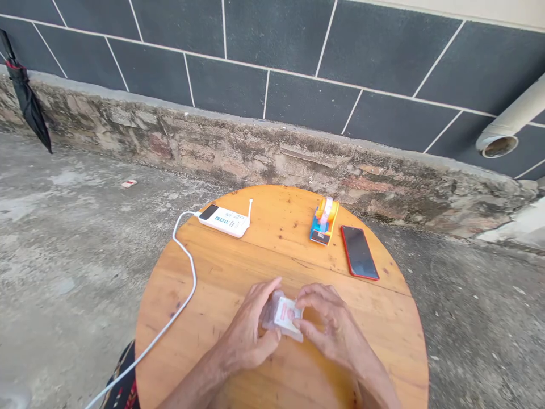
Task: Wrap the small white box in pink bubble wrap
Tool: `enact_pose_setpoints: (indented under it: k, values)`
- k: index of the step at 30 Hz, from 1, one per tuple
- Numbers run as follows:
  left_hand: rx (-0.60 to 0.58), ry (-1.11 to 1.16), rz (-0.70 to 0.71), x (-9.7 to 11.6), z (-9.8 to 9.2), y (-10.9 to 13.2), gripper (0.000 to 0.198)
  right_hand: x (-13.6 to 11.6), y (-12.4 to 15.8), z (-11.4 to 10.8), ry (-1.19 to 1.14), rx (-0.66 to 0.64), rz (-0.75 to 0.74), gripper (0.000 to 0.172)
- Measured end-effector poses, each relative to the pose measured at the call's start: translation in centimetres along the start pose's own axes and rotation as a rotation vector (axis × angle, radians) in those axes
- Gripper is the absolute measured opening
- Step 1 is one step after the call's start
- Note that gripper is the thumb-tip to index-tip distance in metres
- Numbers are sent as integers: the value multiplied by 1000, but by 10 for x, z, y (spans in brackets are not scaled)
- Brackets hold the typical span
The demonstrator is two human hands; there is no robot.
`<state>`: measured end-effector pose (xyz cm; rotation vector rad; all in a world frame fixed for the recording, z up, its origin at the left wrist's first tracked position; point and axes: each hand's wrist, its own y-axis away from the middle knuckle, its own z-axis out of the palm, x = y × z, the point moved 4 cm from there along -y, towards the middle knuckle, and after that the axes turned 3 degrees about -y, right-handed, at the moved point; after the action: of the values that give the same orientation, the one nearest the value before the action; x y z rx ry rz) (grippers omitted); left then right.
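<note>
Over the near half of the round table, my left hand (247, 335) curls around the left side of a clear plastic case (269, 313). A small white card-like block with pinkish-red print (287, 314) lies face up within or on the case; its exact seating is blurred. My right hand (330, 321) is closed at the block's right edge, thumb and fingertips pinching there. Whether the right fingers grip the block alone or the plastic too is hard to make out.
On the wooden table (272, 250) stand a blue and orange tape dispenser (324, 221), a red-edged phone (360, 253) and a white device (225, 220) with a small antenna. Its white cable (193, 267) runs off the table's left edge. Behind is a tiled wall (298, 40).
</note>
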<state>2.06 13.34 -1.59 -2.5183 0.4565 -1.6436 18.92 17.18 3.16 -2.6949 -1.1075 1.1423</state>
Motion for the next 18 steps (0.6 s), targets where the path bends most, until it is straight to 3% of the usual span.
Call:
enact_pose_setpoints:
  k: [9, 18]
  values:
    - [50, -7, -57, 1, -1, -4, 39, -2, -3, 9, 94, 52, -61, 10]
    - [58, -18, -72, 2, 0, -4, 40, -1, -7, 13, 95, 79, -70, 15]
